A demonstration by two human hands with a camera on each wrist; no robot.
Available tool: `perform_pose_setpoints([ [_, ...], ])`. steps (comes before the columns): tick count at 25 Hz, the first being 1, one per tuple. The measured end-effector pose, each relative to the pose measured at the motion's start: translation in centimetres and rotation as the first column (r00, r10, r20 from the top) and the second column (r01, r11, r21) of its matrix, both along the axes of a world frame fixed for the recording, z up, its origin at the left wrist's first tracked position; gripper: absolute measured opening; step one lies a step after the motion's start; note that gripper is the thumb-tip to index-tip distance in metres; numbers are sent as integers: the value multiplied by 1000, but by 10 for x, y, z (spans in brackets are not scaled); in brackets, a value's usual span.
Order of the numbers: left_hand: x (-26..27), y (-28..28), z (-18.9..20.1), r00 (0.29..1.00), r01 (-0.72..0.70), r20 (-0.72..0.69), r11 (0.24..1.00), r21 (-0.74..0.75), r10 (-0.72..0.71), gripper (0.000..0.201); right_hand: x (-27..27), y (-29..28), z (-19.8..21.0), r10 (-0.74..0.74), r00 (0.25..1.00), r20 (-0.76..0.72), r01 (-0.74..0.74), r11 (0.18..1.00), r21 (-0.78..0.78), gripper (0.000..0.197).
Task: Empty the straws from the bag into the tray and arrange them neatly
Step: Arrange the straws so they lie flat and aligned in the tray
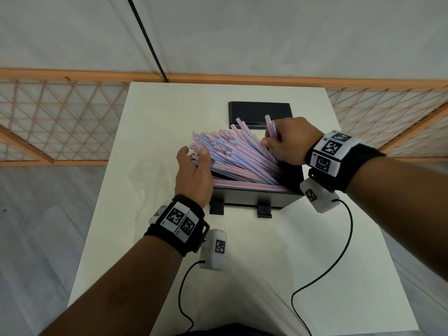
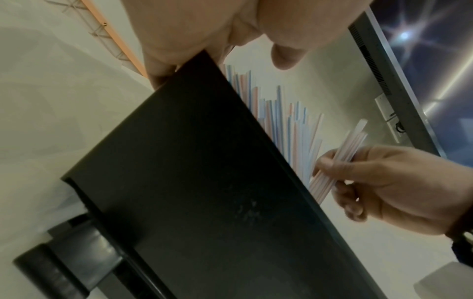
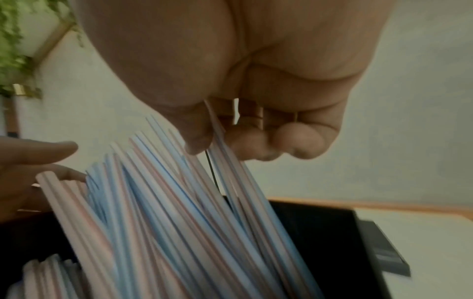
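A black tray [image 1: 254, 200] stands mid-table, packed with pink, blue and white striped straws [image 1: 232, 161] that fan up and to the left over its rim. My left hand [image 1: 194, 154] is at the fan's left end, its straight fingers [image 3: 51, 149] touching the straw tips. At the fan's upper right, my right hand [image 1: 268, 139] pinches a few straws [image 1: 270, 127] between thumb and fingers and holds them a little apart from the rest. The left wrist view shows that small bundle [image 2: 340, 155] in the right hand beyond the tray's dark side [image 2: 179, 182].
A flat black lid [image 1: 259, 112] lies behind the tray near the white table's [image 1: 266, 263] far edge. A faint glossy patch [image 1: 145, 178], possibly a clear bag, lies left of the tray. Wrist-camera cables [image 1: 339, 251] trail over the near half. An orange lattice fence [image 1: 60, 122] runs behind.
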State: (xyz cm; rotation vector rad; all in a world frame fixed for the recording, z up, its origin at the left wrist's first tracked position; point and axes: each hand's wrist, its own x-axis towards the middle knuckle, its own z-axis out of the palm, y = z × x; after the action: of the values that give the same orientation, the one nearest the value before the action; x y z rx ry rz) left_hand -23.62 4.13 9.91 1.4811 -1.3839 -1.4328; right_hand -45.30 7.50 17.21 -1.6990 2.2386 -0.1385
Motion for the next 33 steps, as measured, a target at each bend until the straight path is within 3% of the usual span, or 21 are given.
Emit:
perform_pose_setpoints([
  [7, -2, -1, 0, 999, -18, -45, 1000, 4, 18, 69, 31, 9, 35, 183, 977, -111, -208, 935, -287, 27],
  [9, -2, -1, 0, 999, -23, -47, 1000, 10, 23, 70, 46, 6, 32, 181, 972, -149, -215, 944, -251, 26],
  [12, 0, -3, 2, 996, -68, -55, 997, 47, 71, 67, 63, 0, 11, 214, 975, -63, -219, 973, -75, 35],
  [15, 2, -11, 5, 986, -121, -107, 988, 95, 131, 60, 45, 14, 1, 120, 992, 23, -118, 989, -92, 51],
  [19, 2, -35, 9, 948, -165, -235, 962, 218, 215, 87, 18, 43, -23, -20, 1000, -22, 21, 998, 62, 65],
  [20, 1, -43, 4, 937, -160, -264, 953, 255, 228, 82, 17, 45, -33, -25, 1000, -19, 26, 996, 86, 74],
  [23, -2, -51, 20, 899, -103, -380, 947, 304, 219, 33, 24, 35, -50, -97, 994, 59, 95, 995, 39, 96],
  [26, -5, -52, 27, 860, -75, -447, 927, 367, 246, 20, 36, 24, -58, -70, 992, 106, 65, 997, 49, 102],
  [30, -11, -42, 28, 914, -102, -379, 986, 133, 146, 27, 53, 21, -67, -81, 985, 151, 82, 997, -1, 92],
  [33, -15, -28, 19, 938, -105, -329, 994, 23, 106, 19, 61, 15, -71, -78, 978, 195, 83, 996, -19, 94],
])
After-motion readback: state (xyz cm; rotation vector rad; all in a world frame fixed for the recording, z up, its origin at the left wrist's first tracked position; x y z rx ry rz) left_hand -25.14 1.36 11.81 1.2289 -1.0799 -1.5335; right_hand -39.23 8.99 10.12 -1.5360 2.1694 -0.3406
